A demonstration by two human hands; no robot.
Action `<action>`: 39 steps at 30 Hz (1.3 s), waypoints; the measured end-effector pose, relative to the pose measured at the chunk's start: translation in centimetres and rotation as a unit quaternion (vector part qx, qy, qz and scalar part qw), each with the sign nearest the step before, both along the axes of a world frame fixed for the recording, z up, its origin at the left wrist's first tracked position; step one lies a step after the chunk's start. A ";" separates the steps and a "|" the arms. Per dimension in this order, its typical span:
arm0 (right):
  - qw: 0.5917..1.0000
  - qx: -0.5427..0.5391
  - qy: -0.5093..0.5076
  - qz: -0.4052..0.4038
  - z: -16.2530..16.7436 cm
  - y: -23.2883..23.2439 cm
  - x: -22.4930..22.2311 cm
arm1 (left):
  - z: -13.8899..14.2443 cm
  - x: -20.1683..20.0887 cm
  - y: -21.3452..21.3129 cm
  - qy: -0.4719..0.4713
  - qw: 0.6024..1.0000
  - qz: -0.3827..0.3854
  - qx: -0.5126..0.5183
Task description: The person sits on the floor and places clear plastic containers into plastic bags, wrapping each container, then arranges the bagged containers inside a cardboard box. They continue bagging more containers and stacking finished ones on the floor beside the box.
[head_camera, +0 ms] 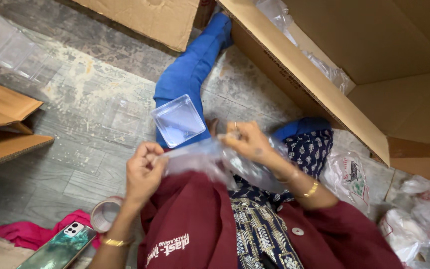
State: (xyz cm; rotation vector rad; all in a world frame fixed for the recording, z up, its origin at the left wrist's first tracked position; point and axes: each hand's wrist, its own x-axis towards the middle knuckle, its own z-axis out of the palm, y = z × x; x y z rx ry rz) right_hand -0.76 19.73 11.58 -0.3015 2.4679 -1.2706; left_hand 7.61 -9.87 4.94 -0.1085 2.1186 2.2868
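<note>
My left hand [144,170] pinches one edge of a clear plastic bag [210,162]. My right hand [247,141] grips the bag's other edge, and the film is stretched between them over my lap. A square clear plastic container [178,121] rests on my blue-trousered leg [190,69], just above the bag and between both hands. It looks empty.
A large open cardboard box [324,87] with clear wrap inside stands at the right. More cardboard [1,124] lies at the left and top. A tape roll [104,214], a phone [60,246] and pink cloth [26,234] lie at lower left. Plastic bags [404,219] sit at lower right.
</note>
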 end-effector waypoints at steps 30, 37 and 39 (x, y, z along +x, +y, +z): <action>0.908 -0.415 -0.055 0.015 -16.3 -5.2 -4.9 | -7.4 -7.1 2.6 0.002 0.971 0.210 0.115; 0.973 -0.080 -0.071 -0.203 -20.6 -8.2 -7.8 | -10.9 -10.2 1.4 0.059 0.953 0.220 -0.198; 0.973 0.032 -0.081 -0.212 -21.4 -8.8 -8.3 | -11.3 -10.7 1.1 0.041 0.948 0.225 -0.222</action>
